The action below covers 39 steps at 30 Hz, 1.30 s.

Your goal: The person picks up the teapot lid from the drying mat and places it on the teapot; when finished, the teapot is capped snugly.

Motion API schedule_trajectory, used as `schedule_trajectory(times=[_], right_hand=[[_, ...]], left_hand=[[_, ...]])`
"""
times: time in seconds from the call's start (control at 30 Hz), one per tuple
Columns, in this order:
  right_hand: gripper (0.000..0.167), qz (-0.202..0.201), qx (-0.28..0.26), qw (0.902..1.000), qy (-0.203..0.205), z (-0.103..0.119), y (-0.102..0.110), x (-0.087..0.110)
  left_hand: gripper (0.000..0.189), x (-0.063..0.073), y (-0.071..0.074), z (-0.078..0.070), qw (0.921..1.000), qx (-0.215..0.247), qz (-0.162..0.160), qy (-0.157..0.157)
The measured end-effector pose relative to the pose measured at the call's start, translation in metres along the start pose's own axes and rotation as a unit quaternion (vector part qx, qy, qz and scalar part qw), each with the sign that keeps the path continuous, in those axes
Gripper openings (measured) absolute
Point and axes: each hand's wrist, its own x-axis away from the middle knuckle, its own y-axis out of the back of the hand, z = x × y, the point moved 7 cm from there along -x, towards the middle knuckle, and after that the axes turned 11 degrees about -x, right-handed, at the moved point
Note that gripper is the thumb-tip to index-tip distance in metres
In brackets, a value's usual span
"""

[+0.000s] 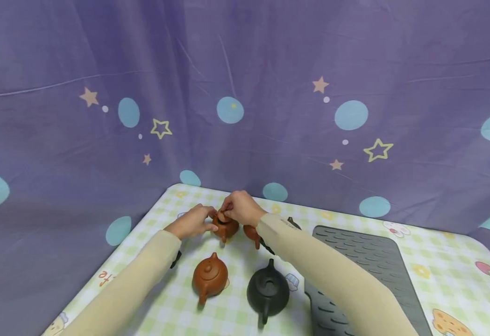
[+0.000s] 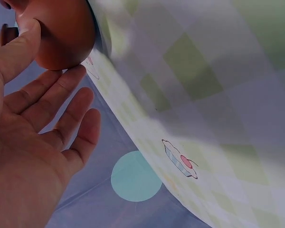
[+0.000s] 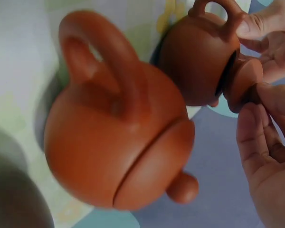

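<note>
My left hand steadies a small reddish-brown clay teapot, thumb on one side and fingertips on the other, as the left wrist view shows. Pinched by its knob in my right hand is the teapot's lid. It is tilted at the mouth, and the dark opening shows beside it in the right wrist view. Close by stands a second reddish-brown teapot with its lid on, partly covered by my right sleeve in the head view.
Nearer me are another lidded reddish-brown teapot and a black teapot. A dark grey ridged mat lies to the right, under my right forearm in view. Black parts show behind that sleeve. A purple curtain hangs behind the checked tablecloth.
</note>
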Motion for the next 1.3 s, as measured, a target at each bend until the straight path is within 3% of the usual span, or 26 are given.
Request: schedule_trajectory(times=[0.23,0.5,0.8,1.3], right_hand=[[0.009,0.001,-0.002,0.9997,-0.023,-0.005,-0.007,-0.002],[0.011,0.001,0.006,1.0000,-0.006,0.001,-0.005,0.000],[0.014,-0.001,0.018,0.9997,-0.015,-0.003,-0.009,-0.006],[0.020,0.002,0.025,0.9991,-0.036,-0.003,-0.014,-0.008]], left_hand=[[0.033,-0.003,-0.001,-0.002,1.0000,-0.005,0.002,-0.003],[0.035,-0.004,-0.001,-0.002,1.0000,-0.001,0.007,0.005],[0.032,-0.002,0.003,-0.006,0.9994,0.001,-0.011,-0.034],[0.035,0.000,0.001,-0.002,0.9998,0.002,-0.008,-0.019]])
